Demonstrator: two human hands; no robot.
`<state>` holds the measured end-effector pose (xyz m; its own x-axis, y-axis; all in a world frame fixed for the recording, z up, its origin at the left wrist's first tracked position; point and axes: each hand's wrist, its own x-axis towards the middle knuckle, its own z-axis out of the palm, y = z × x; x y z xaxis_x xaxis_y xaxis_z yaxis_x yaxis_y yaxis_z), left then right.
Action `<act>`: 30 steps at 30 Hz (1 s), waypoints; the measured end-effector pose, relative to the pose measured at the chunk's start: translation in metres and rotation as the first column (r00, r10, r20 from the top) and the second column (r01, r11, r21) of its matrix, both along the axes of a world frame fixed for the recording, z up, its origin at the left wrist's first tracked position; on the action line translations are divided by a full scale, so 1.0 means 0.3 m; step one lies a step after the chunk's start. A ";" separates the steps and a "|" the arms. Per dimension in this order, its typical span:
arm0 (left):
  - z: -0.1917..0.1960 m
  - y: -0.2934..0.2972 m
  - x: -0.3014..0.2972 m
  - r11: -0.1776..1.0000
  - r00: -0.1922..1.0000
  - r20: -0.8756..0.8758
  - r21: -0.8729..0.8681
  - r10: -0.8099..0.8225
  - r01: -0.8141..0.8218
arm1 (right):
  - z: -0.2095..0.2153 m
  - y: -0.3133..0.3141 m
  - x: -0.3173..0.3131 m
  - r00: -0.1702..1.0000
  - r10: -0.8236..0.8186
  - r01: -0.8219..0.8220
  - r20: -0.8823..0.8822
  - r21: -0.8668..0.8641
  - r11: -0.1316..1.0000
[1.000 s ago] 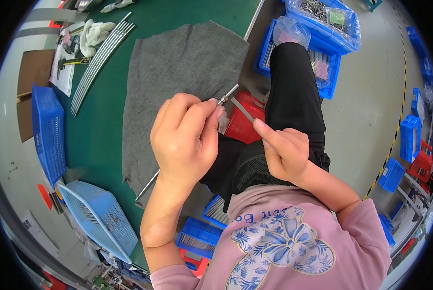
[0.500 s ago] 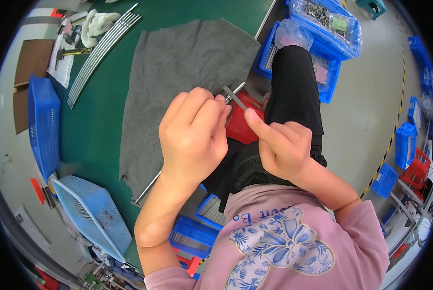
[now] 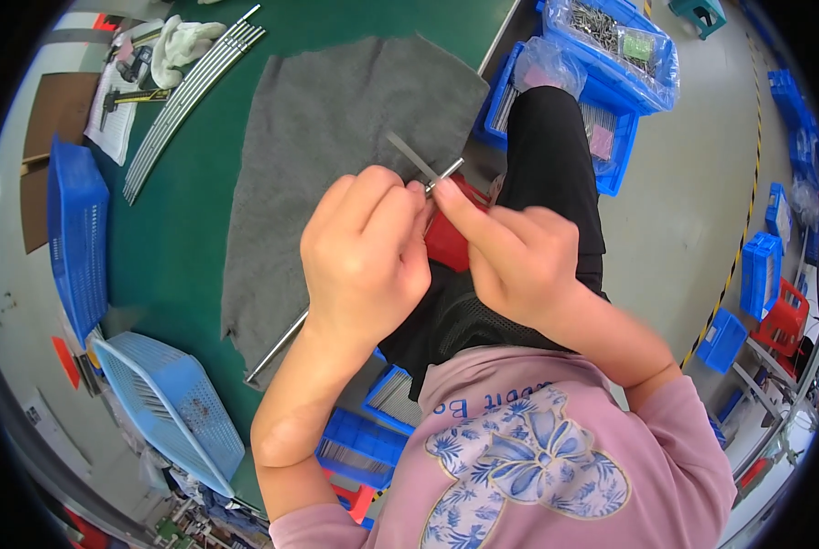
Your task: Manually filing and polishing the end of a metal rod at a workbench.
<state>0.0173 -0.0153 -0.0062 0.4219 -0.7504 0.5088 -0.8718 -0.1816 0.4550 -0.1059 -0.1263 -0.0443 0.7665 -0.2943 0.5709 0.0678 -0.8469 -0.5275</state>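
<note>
Green bench at frame centre: your left hand point(image 3: 366, 261) pinched the thin metal rod point(image 3: 277, 346), its long axis running lower left to upper right; your right hand's point(image 3: 517, 261) fingers pinched its upper tip.

Green worktable point(image 3: 199, 220), grey concrete floor point(image 3: 684, 220), blue bins point(image 3: 757, 274) along yellow-black line point(image 3: 743, 238).

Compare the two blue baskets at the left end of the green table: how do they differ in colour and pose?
The darker blue basket lies further up the table, long side along its edge; the pale blue basket sits nearer the person, tilted over the table's corner. Both are perforated plastic, and neither hand touches them.
</note>
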 end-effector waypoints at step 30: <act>0.011 -0.005 0.004 0.999 0.998 -0.064 0.029 -0.019 0.021 | -0.213 0.006 0.010 0.956 0.034 -0.041 0.292 0.021 0.999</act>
<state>0.0184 -0.0168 -0.0030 0.4376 -0.7733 0.4589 -0.8448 -0.1787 0.5044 -0.1028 -0.1247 -0.1082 0.5789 -0.2864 0.7635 0.2532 -0.8269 -0.5022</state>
